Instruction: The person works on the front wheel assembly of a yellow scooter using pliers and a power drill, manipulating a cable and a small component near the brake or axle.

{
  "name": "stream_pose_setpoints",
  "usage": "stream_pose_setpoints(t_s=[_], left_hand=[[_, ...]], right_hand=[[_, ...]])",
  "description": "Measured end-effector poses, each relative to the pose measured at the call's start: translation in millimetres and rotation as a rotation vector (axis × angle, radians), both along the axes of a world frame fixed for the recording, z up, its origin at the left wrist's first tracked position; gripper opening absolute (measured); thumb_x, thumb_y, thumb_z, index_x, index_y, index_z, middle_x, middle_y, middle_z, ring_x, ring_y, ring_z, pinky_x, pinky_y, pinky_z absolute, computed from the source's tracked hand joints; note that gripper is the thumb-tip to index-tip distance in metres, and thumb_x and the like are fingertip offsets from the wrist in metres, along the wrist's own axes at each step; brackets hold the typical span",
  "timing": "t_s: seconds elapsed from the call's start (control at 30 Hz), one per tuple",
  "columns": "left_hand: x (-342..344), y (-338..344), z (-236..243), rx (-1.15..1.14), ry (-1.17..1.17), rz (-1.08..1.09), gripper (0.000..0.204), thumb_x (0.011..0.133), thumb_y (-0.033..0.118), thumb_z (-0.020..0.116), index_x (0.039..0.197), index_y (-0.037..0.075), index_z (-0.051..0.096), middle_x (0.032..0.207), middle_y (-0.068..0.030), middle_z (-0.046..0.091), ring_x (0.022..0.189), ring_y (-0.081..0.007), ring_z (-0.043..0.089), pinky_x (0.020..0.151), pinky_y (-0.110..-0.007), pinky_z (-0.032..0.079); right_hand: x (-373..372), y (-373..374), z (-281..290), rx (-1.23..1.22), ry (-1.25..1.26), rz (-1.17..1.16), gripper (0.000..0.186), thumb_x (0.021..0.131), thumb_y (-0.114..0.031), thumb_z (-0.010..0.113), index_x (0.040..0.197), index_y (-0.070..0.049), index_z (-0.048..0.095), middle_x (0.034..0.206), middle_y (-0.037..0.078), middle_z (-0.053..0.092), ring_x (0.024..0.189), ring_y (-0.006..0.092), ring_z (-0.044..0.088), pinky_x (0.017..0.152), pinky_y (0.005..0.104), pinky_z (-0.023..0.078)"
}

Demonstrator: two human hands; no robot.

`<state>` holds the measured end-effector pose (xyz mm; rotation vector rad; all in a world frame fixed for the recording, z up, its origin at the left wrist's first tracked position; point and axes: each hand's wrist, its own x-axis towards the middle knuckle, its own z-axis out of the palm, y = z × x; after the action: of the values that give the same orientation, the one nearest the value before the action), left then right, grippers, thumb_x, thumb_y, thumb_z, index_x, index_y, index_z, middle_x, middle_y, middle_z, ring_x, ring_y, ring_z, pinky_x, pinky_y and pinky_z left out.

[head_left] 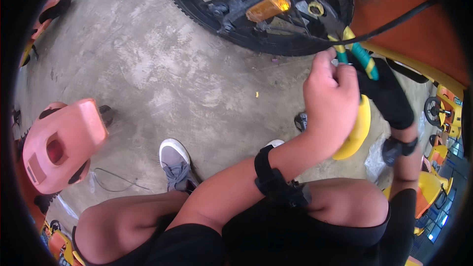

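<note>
My right hand [388, 92], in a black glove, grips pliers [363, 60] with green and yellow handles. Their jaws point up at the hub area of a black spoked wheel [197, 7], close to a round brass-coloured part [315, 8]. Bare and curled, my left hand [331, 96] has its thumb and fingers pinched together just beside the plier handles; what they hold is hidden. A black cable [394, 27] crosses in front of the pliers toward the wheel. An orange reflector [268, 8] sits on the black bracket above the wheel.
An orange body panel [406, 34] borders the wheel at right. Below my left hand is a curved yellow piece [362, 128], with clear plastic [377, 160] beside it. A pink-orange ride-on vehicle [64, 145] stands at left near a thin wire [116, 182]. Yellow vehicles [446, 111] line the right.
</note>
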<state>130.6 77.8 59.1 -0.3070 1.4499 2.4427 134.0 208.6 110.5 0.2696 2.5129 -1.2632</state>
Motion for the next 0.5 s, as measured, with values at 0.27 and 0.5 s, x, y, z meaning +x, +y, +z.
stream_pose_setpoints(t_s=[0.27, 0.5], left_hand=[[-4, 1, 9, 0.058, -0.033, -0.022, 0.025, 0.095, 0.006, 0.051, 0.115, -0.009, 0.055, 0.083, -0.0041, 0.064, 0.066, -0.0035, 0.053, 0.057, -0.021, 0.044], [-12, 0, -44, -0.155, 0.091, 0.057, 0.024, 0.097, 0.008, 0.049, 0.117, -0.005, 0.056, 0.080, -0.0004, 0.057, 0.062, -0.0027, 0.046, 0.054, -0.019, 0.037]], right_hand=[[2, 5, 14, -0.155, -0.149, -0.021, 0.048, 0.088, -0.015, 0.070, 0.131, 0.000, 0.055, 0.098, 0.001, 0.065, 0.086, 0.0074, 0.059, 0.075, 0.0257, 0.049], [3, 11, -94, -0.440, 0.116, 0.011, 0.043, 0.094, -0.021, 0.065, 0.131, -0.002, 0.054, 0.102, 0.002, 0.062, 0.086, 0.0076, 0.054, 0.077, 0.0262, 0.048]])
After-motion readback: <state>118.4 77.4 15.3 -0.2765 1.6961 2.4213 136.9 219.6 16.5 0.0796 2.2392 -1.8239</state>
